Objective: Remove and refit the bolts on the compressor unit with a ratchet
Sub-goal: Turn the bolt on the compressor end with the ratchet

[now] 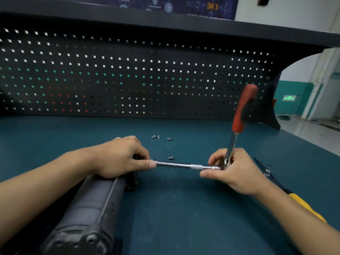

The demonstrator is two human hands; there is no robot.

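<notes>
Fingers [147, 164] of both hands are closed on the ratchet [242, 109] and its extension bar [180, 165], at the compressor unit [92, 208].
Left hand [121, 157] rests on the unit's far end and pinches the bar's tip there. Right hand [233, 170] grips the ratchet head, red handle upright. Four bolts [170, 158] lie loose on the tabletop [184, 208], so this is probably removal or early refit. Next, swing the handle while holding the socket square.

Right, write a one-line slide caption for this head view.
The left hand holds the extension at the compressor, right hand grips the ratchet; four bolts lie loose on the bench.
</notes>
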